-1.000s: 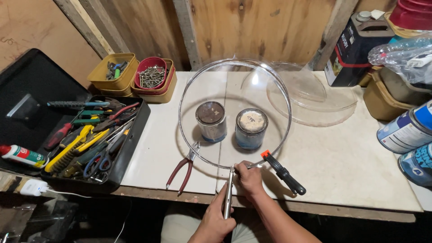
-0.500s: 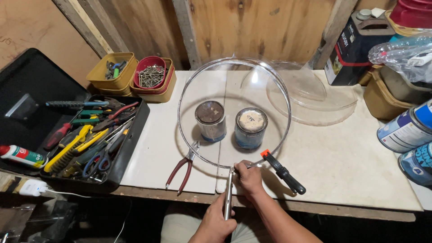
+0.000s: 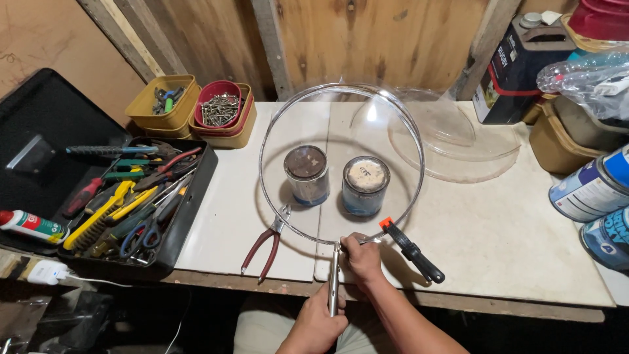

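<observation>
A large round glass lid with a metal rim (image 3: 263, 154) lies flat on top of two tin cans, one with a brown lid (image 3: 305, 172) and one with a pale lid (image 3: 365, 183). My right hand (image 3: 362, 259) grips the rim at its near edge. My left hand (image 3: 320, 321) holds a slim silver metal tool (image 3: 334, 278) that points up to the rim beside the right hand. A black clamp with an orange tip (image 3: 413, 250) sits on the rim just right of my right hand.
Red-handled pliers (image 3: 265, 244) lie on the white bench left of my hands. A black toolbox (image 3: 187, 226) full of hand tools stands at the left. Tubs of screws (image 3: 219, 111) are at the back, a second clear dome (image 3: 458, 141) and paint cans (image 3: 590, 190) at the right.
</observation>
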